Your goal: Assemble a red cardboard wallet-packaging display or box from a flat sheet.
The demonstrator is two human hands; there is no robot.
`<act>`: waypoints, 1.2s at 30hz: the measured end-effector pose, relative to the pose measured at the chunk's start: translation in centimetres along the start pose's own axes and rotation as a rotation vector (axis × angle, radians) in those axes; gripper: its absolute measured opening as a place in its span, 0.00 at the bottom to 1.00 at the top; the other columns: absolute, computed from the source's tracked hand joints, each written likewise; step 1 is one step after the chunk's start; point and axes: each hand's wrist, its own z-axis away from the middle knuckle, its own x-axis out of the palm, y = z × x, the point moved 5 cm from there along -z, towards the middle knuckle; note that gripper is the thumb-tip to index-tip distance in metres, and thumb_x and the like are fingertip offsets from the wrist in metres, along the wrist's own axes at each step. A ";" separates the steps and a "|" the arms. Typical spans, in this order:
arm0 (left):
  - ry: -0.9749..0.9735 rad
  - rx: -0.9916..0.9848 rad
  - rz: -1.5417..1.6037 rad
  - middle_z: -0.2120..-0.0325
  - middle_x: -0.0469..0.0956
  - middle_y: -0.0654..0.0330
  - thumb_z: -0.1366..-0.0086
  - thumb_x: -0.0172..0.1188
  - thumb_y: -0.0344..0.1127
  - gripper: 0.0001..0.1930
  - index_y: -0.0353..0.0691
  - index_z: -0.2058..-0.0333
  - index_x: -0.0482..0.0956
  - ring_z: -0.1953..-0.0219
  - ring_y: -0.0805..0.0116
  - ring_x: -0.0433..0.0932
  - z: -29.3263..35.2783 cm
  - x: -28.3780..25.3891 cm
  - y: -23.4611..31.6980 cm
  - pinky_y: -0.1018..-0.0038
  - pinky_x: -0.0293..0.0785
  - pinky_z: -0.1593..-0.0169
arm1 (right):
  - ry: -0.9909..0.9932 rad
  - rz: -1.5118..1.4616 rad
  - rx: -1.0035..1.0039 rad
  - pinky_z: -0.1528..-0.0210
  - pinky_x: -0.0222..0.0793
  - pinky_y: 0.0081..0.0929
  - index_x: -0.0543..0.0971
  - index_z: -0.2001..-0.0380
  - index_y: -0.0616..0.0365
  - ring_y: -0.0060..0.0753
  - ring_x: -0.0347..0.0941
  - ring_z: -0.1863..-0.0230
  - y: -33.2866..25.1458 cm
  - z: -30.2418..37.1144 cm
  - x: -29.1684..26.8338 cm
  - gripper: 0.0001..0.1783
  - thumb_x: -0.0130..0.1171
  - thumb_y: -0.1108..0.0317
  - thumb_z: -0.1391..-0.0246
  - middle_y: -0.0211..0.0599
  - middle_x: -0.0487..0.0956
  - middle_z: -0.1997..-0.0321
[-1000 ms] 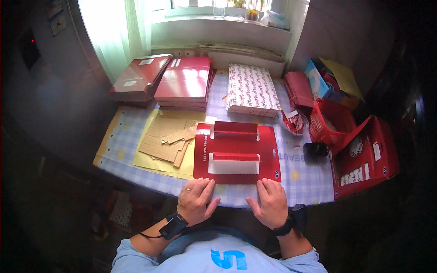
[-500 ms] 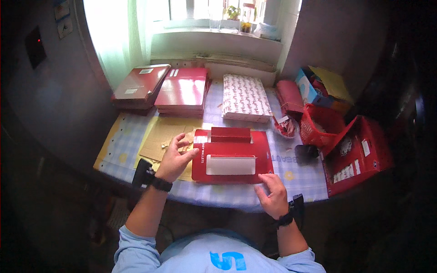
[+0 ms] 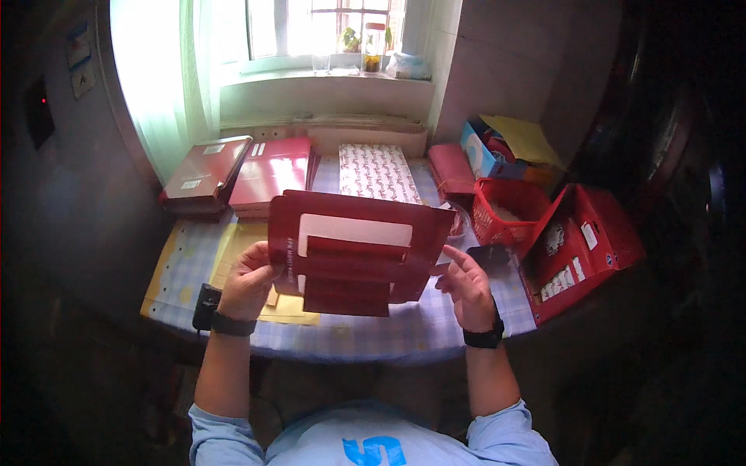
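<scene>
A red cardboard sheet (image 3: pixel 353 272) with rectangular cut-out windows and a flap hanging down is raised and tilted above the table. My left hand (image 3: pixel 250 283) pinches its left edge, thumb in front. Beside its right edge is my right hand (image 3: pixel 468 291), fingers apart and index finger stretched out. The fingertips come close to that edge; whether they touch it I cannot tell. Under the sheet lie yellow and tan paper pieces (image 3: pixel 299 312), partly hidden. A stack of patterned white-and-red sheets (image 3: pixel 379 172) stands just behind it.
Two stacks of red card, a left one (image 3: pixel 206 172) and a second one (image 3: pixel 272 175), stand at the back left. Rightward are a red plastic basket (image 3: pixel 509 221), a blue box (image 3: pixel 486 151), a dark object (image 3: pixel 491 256) and an open red carton (image 3: pixel 579 256). A checked cloth (image 3: pixel 357 342) covers the table.
The red sheet has come up off the table, its flap now hanging down. My left hand has closed on its left edge; my right hand has moved up. The view has shifted.
</scene>
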 end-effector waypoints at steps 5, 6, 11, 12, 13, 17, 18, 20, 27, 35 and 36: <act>0.183 0.196 -0.324 0.64 0.80 0.63 0.39 0.54 0.20 0.10 0.36 0.60 0.78 0.61 0.76 0.77 0.2 -0.5 4.1 0.75 0.72 0.52 | 0.158 0.248 -0.282 0.64 0.62 0.16 0.75 0.51 0.61 0.14 0.67 0.68 -3.8 -0.3 1.5 0.21 0.62 0.60 0.42 0.26 0.76 0.69; 0.183 0.199 -0.326 0.64 0.80 0.63 0.39 0.54 0.20 0.10 0.36 0.60 0.78 0.61 0.76 0.77 0.2 -0.2 5.0 0.75 0.72 0.52 | 0.155 0.246 -0.284 0.64 0.62 0.16 0.75 0.51 0.61 0.14 0.67 0.68 -4.4 -0.3 1.7 0.21 0.62 0.60 0.42 0.26 0.76 0.69; 0.177 0.298 -0.556 0.71 0.78 0.67 0.41 0.51 0.21 0.08 0.36 0.66 0.78 0.66 0.79 0.75 -1.2 4.2 10.2 0.79 0.70 0.61 | -0.107 0.407 -0.410 0.71 0.60 0.13 0.77 0.53 0.60 0.11 0.63 0.74 -8.6 -0.8 5.0 0.19 0.62 0.59 0.42 0.27 0.76 0.68; 0.190 0.363 -0.685 0.72 0.77 0.67 0.41 0.51 0.21 0.07 0.36 0.67 0.78 0.65 0.79 0.75 -1.8 5.3 11.0 0.80 0.70 0.63 | -0.269 0.437 -0.392 0.73 0.59 0.12 0.77 0.53 0.59 0.10 0.62 0.76 -8.9 -0.9 6.5 0.19 0.62 0.58 0.43 0.28 0.77 0.67; 0.195 0.366 -0.685 0.72 0.77 0.67 0.41 0.51 0.21 0.07 0.36 0.67 0.78 0.65 0.79 0.75 -2.4 6.1 11.1 0.80 0.70 0.63 | -0.360 0.442 -0.409 0.77 0.57 0.12 0.77 0.52 0.59 0.08 0.60 0.78 -9.0 -0.9 7.5 0.20 0.64 0.60 0.44 0.30 0.79 0.65; 0.155 0.752 -1.158 0.75 0.76 0.60 0.47 0.55 0.23 0.06 0.38 0.70 0.78 0.66 0.62 0.76 -4.2 11.6 12.4 0.70 0.71 0.58 | -0.516 0.389 -0.326 0.78 0.61 0.14 0.76 0.55 0.62 0.11 0.66 0.78 -8.8 -0.3 10.7 0.20 0.67 0.63 0.47 0.31 0.79 0.70; 0.062 0.914 -1.397 0.75 0.76 0.57 0.50 0.57 0.24 0.06 0.38 0.71 0.78 0.66 0.55 0.76 -4.1 13.6 12.1 0.66 0.70 0.57 | -0.511 0.394 -0.323 0.78 0.61 0.14 0.76 0.55 0.62 0.11 0.66 0.78 -8.1 -0.3 11.0 0.20 0.67 0.63 0.47 0.31 0.79 0.70; 0.062 0.904 -1.383 0.74 0.76 0.55 0.52 0.59 0.25 0.05 0.39 0.74 0.77 0.64 0.48 0.74 -4.4 14.5 11.4 0.60 0.67 0.51 | -0.266 0.475 -0.417 0.77 0.61 0.15 0.74 0.57 0.60 0.13 0.67 0.79 -7.1 -0.6 10.4 0.22 0.69 0.60 0.50 0.31 0.79 0.72; -0.299 0.920 -1.676 0.73 0.73 0.59 0.55 0.62 0.26 0.07 0.43 0.75 0.76 0.55 0.55 0.73 -5.4 16.8 9.1 0.55 0.56 0.38 | 0.133 0.762 -0.979 0.77 0.60 0.19 0.72 0.55 0.56 0.23 0.59 0.78 -10.1 1.1 9.7 0.27 0.73 0.70 0.59 0.34 0.73 0.64; -0.230 1.161 -1.664 0.56 0.74 0.57 0.57 0.65 0.22 0.27 0.45 0.54 0.77 0.47 0.54 0.71 -4.7 19.9 8.1 0.52 0.58 0.35 | -0.035 0.658 -0.816 0.72 0.67 0.18 0.77 0.60 0.61 0.23 0.73 0.70 -8.0 -0.6 8.2 0.10 0.63 0.73 0.45 0.35 0.78 0.67; -0.232 1.156 -1.657 0.56 0.74 0.57 0.57 0.65 0.22 0.27 0.45 0.54 0.77 0.47 0.54 0.71 -4.3 19.6 7.6 0.52 0.58 0.35 | -0.032 0.663 -0.810 0.72 0.67 0.18 0.77 0.60 0.61 0.23 0.73 0.70 -7.4 -0.3 7.9 0.10 0.63 0.73 0.45 0.35 0.78 0.67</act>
